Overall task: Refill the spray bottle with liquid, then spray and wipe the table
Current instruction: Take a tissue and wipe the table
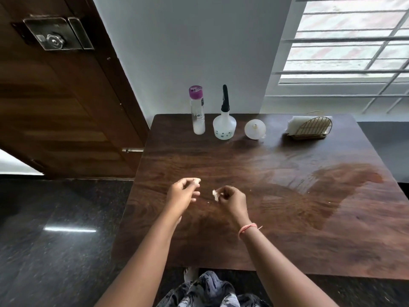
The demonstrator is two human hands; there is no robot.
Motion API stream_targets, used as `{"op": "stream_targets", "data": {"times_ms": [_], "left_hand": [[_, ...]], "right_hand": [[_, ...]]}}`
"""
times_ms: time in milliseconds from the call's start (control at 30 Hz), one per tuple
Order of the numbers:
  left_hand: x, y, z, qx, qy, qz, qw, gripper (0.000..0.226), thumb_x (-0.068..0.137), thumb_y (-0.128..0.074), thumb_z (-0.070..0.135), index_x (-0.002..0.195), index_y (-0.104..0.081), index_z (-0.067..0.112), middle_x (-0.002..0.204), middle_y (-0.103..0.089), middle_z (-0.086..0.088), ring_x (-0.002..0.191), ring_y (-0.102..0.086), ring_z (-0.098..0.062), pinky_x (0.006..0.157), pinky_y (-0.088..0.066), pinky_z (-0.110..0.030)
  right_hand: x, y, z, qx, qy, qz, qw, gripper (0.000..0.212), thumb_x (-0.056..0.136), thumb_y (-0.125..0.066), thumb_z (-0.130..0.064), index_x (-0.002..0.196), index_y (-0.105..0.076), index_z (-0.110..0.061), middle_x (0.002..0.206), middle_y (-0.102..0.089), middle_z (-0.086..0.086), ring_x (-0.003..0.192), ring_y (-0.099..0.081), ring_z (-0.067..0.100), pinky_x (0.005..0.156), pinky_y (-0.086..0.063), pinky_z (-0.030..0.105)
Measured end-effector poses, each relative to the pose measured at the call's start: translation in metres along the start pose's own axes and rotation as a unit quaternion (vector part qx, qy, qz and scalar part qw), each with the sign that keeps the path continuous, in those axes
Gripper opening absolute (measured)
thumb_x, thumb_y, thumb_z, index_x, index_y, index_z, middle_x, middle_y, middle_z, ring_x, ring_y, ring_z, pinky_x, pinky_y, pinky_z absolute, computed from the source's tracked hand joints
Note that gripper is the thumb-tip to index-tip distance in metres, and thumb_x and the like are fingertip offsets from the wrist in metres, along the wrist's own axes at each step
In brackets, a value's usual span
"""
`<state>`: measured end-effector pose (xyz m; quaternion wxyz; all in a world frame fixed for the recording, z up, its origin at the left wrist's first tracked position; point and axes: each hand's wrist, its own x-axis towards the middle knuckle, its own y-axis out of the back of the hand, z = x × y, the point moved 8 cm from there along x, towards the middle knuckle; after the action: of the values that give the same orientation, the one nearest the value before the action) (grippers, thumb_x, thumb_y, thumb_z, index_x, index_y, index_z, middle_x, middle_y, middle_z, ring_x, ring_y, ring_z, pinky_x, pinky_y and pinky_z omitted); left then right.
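A white spray bottle [224, 124] with a black trigger head stands at the back of the dark wooden table [265, 229]. Left of it stands a clear bottle [197, 111] with a purple cap and a little white liquid at its bottom. A white funnel [255, 129] rests upside down to the right of the spray bottle. My left hand [183, 192] pinches a small white tissue scrap [197, 180] above the table's near left part. My right hand [232, 199] pinches another white scrap [215, 194]. A wet patch [321, 189] spreads over the right half of the table.
A gold wire holder [309, 129] with white napkins stands at the back right corner. A wooden door [62, 96] is on the left, a barred window [345, 47] at the right. Tiny white crumbs lie on the table near my hands. Dark polished floor lies left.
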<state>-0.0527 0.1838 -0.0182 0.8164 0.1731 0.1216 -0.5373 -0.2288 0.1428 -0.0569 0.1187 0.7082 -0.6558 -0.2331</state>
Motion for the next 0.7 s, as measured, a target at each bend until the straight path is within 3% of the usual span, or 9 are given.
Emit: {"op": "stream_targets", "data": {"times_ms": [133,300,467,567,633,700], "left_hand": [[0.007,0.02,0.005,-0.01,-0.003,0.015,1.0,0.017,0.094,-0.055,0.015,0.094,-0.07,0.021,0.09,-0.069,0.005,0.076,-0.066,-0.011,0.062,-0.05,-0.023],[0.011,0.033,0.003,-0.009,0.006,0.03,1.0,0.016,0.094,-0.055,0.017,0.095,-0.07,0.022,0.093,-0.069,0.005,0.078,-0.066,-0.011,0.064,-0.05,-0.023],[0.013,0.032,-0.001,-0.004,0.012,0.027,1.0,0.016,0.095,-0.054,0.018,0.094,-0.069,0.023,0.093,-0.069,0.005,0.077,-0.066,-0.011,0.065,-0.049,-0.024],[0.012,0.03,0.0,0.002,0.013,0.022,1.0,0.016,0.096,-0.054,0.018,0.092,-0.069,0.025,0.094,-0.07,0.004,0.079,-0.067,-0.011,0.066,-0.05,-0.024],[0.011,0.029,0.002,0.007,0.014,0.02,1.0,0.016,0.096,-0.054,0.018,0.094,-0.069,0.025,0.095,-0.07,0.004,0.081,-0.067,-0.012,0.067,-0.05,-0.025],[0.011,0.029,0.005,0.001,0.012,0.018,1.0,0.016,0.096,-0.053,0.017,0.096,-0.069,0.022,0.094,-0.069,0.004,0.081,-0.066,-0.013,0.067,-0.049,-0.025]], "right_hand": [[-0.002,-0.016,0.005,-0.095,0.02,-0.007,0.995,0.022,0.086,-0.056,-0.003,0.087,-0.075,-0.015,0.095,-0.064,-0.002,0.087,-0.065,0.02,0.075,-0.051,0.031],[0.0,-0.04,-0.001,-0.208,0.078,-0.035,0.974,0.023,0.094,-0.048,-0.005,0.095,-0.071,-0.01,0.102,-0.056,0.003,0.106,-0.054,0.023,0.077,-0.051,0.037],[-0.009,-0.06,-0.012,-0.287,0.163,-0.064,0.942,0.021,0.098,-0.048,-0.014,0.088,-0.065,-0.006,0.099,-0.055,0.005,0.099,-0.051,0.025,0.069,-0.046,0.039],[-0.026,-0.076,-0.016,-0.266,0.206,-0.122,0.934,0.016,0.093,-0.053,-0.009,0.083,-0.066,-0.011,0.095,-0.058,0.002,0.096,-0.054,0.023,0.068,-0.048,0.037],[-0.03,-0.08,-0.02,-0.192,0.197,-0.153,0.949,0.014,0.086,-0.061,-0.005,0.079,-0.07,-0.013,0.09,-0.064,0.0,0.092,-0.059,0.019,0.073,-0.05,0.034],[-0.017,-0.061,-0.023,-0.08,0.137,-0.099,0.982,0.01,0.079,-0.071,-0.003,0.074,-0.073,-0.012,0.08,-0.066,-0.002,0.076,-0.062,0.008,0.071,-0.048,0.024]]}}
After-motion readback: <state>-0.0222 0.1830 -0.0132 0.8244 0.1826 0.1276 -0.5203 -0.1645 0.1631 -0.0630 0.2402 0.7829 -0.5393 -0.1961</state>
